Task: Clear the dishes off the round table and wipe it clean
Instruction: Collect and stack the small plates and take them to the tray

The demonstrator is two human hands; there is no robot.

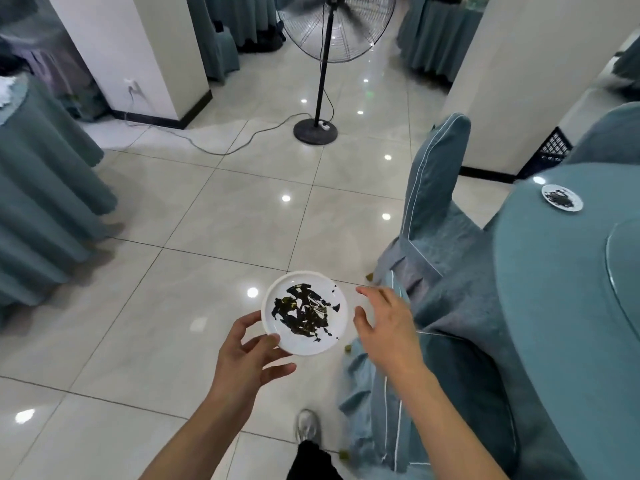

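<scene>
Between both hands, dirty plate [304, 313]; left hand [247, 355] gripping.

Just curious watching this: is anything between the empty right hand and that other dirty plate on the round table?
Yes. The blue-covered chair stands between the open right hand and the small white stained plate on the round blue-clothed table.

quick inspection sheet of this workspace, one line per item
surface: round table in teal cloth, glass turntable at the right edge
job's things: soiled white plate held over the floor; second soiled plate on the table
clutter: small bits on the floor by the covered chairs
hands: left hand grips the held plate's rim; right hand open beside it, not touching
cables: fan cord trails across the tiles to a wall socket
surroundings: standing fan, white pillars, other draped tables
</scene>
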